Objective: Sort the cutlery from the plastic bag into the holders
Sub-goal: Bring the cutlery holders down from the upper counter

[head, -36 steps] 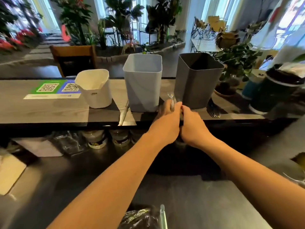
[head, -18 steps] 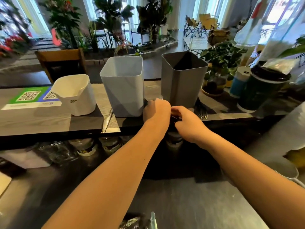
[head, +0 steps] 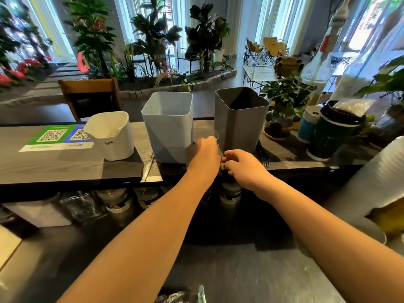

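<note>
Three holders stand in a row on the raised counter: a white one (head: 109, 136), a light grey one (head: 168, 125) and a dark grey one (head: 238, 119). My left hand (head: 203, 156) and my right hand (head: 242, 167) meet at the counter's front edge, between the two grey holders. The left hand's fingers curl round clear plastic cutlery (head: 216, 136), whose tip shows just above the knuckles. The right hand's fingertips pinch its lower end. Black forks (head: 263, 157) lie beside the dark grey holder. The plastic bag (head: 172, 297) shows at the bottom edge.
A pale knife (head: 147, 169) lies on the counter in front of the light grey holder. A lidded dark cup (head: 334, 134) and a potted plant (head: 282, 119) stand to the right. Jars (head: 118, 200) sit on the shelf below the counter. QR stickers (head: 52, 136) lie at the left.
Both hands have stayed together and dropped slightly toward the counter's front edge. The clear cutlery shows less above the left hand. The view has swung, so the holders sit further left.
</note>
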Available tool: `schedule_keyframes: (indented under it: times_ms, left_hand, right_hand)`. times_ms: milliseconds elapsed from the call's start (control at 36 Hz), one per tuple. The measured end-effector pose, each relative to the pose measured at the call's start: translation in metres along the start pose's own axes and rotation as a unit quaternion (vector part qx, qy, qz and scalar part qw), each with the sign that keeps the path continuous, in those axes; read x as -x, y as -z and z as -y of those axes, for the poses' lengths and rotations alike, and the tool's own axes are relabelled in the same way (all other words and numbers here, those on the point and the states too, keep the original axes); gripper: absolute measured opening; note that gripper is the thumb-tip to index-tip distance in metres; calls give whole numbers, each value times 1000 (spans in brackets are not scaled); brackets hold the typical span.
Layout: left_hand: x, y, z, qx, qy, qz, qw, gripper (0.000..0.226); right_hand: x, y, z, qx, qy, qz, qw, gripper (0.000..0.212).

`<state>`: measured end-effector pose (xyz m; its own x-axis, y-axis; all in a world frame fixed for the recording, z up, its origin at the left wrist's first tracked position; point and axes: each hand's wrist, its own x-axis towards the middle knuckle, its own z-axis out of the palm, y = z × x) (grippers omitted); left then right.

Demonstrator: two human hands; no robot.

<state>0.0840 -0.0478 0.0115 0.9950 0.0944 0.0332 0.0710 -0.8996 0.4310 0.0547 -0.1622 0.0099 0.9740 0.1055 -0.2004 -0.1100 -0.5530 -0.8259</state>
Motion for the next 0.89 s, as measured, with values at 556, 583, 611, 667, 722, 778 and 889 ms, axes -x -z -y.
schedule_keyframes:
  times_ms: [556,583,611,667,722,778,889]
  left_hand:
    - [87,151,209,36,-77,-173,981,48]
    - [78,159,220,35,-70,-206,976,39]
    - [70,167,228,47,-64,-242,967,29]
    - [51,182,235,120,-52,-290,948,20]
    - [33,190,232,191,-38,-292,936,14]
    - [14,190,224,225,-29,-276,934,11]
    - [-17,170,219,160,-28,-238,957,9]
  right_hand:
    - [14,-121,154,-112,226,-25,967,16]
    - [6,-127,161,-103,228,-44,967,16]
    - [-1,-132,167,-94,232,-57,967,16]
    - [-13,-143,178,-74,243,-77,964,13]
    - [-24,-152,186,-44,259,-105,959,12]
    - [-33,-159,192,1,266,-122,956,14]
    - [-51,-166,195,82,254,-132,954,19]
